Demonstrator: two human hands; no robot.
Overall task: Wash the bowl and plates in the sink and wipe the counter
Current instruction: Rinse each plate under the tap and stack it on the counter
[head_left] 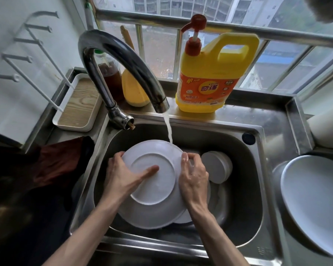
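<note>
A white plate [154, 191] is held upside down over the steel sink [252, 169], its foot ring facing me. My left hand [123, 177] grips its left rim with the thumb lying across the underside. My right hand [193, 175] grips the right rim. Water from the tap [123, 60] runs onto the plate's far edge. A white bowl [216, 167] lies on its side in the sink to the right of my right hand. Another white plate's edge [183, 217] shows beneath the held plate. A white plate [315, 200] rests on the counter at right.
A yellow dish soap bottle [211, 73] with a red pump stands on the ledge behind the sink. A dark bottle [112, 77] and a yellow container [135, 91] stand behind the tap. A white rack with wooden base [79, 104] sits left. A brown cloth [60, 162] lies on the left counter.
</note>
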